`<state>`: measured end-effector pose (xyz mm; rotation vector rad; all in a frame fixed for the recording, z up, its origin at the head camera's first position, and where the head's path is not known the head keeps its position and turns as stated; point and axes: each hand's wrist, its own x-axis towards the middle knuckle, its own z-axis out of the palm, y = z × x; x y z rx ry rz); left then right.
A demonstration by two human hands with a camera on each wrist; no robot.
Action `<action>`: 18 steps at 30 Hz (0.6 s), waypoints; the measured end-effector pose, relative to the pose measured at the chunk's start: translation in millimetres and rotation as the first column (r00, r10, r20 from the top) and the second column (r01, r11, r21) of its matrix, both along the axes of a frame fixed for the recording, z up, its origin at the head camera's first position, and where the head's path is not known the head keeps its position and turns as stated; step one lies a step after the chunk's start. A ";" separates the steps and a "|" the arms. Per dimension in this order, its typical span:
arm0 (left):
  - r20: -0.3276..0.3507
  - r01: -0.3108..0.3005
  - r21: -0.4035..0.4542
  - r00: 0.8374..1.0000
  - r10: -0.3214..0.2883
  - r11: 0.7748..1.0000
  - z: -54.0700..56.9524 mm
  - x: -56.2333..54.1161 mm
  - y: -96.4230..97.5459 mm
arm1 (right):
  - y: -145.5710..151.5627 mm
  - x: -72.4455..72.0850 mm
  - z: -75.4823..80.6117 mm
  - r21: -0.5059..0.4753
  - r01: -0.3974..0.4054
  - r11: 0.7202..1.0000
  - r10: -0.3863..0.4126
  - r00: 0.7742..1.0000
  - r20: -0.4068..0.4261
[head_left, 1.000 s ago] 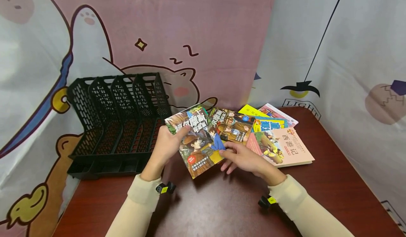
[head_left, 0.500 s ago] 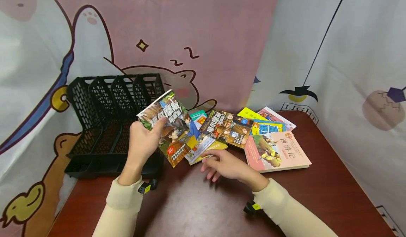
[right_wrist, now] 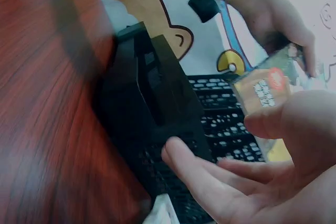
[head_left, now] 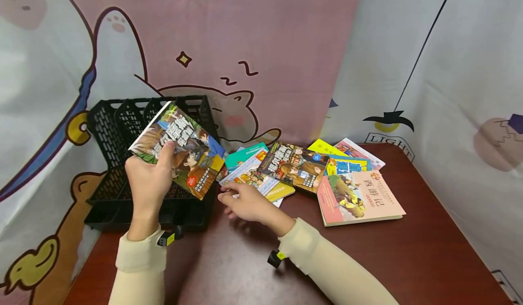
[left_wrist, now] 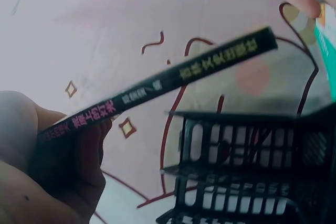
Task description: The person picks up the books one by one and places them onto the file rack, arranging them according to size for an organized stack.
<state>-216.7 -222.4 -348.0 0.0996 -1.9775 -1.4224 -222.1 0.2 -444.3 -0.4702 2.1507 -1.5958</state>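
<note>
In the head view my left hand (head_left: 146,184) grips an illustrated paperback book (head_left: 196,153) by its left edge, thumb across the cover. The book is raised and tilted in front of a black slotted book rack (head_left: 112,214). In the left wrist view the book's dark spine (left_wrist: 199,74) points outward, with the rack's dividers (left_wrist: 231,171) below it. My right hand (head_left: 250,204) hovers just right of the book's lower corner, near the front of the book pile. Its fingers (right_wrist: 197,174) are loosely bent with nothing between them in the right wrist view.
Several overlapping books lie right of the rack, among them a brown illustrated book (head_left: 293,166), a teal book (head_left: 245,156) and a yellow one (head_left: 324,146). A thick pink book (head_left: 361,196) lies at the pile's right front. A printed cloth backs the wooden table (head_left: 241,268).
My left hand has carried the paperback left from over the pile to before the rack, uncovering the books beneath. My right hand has let go of the paperback's corner and followed leftward.
</note>
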 end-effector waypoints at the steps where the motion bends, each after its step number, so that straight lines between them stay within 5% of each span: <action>1: -0.018 -0.013 -0.003 1.000 0.013 1.000 0.8 0.4 -1.9 | -5.5 -1.7 -0.6 0.031 0.008 0.999 -0.007 1.000 -0.029; 7: -0.082 -0.097 0.000 0.992 0.097 0.995 3.4 -0.2 -9.0 | -35.4 -11.4 -5.9 0.180 0.020 0.983 0.006 0.990 -0.139; 18: -0.164 -0.222 -0.152 0.967 0.197 0.963 -2.8 -4.4 -12.6 | -69.0 -28.2 -13.1 0.288 0.084 0.954 -0.044 0.989 -0.142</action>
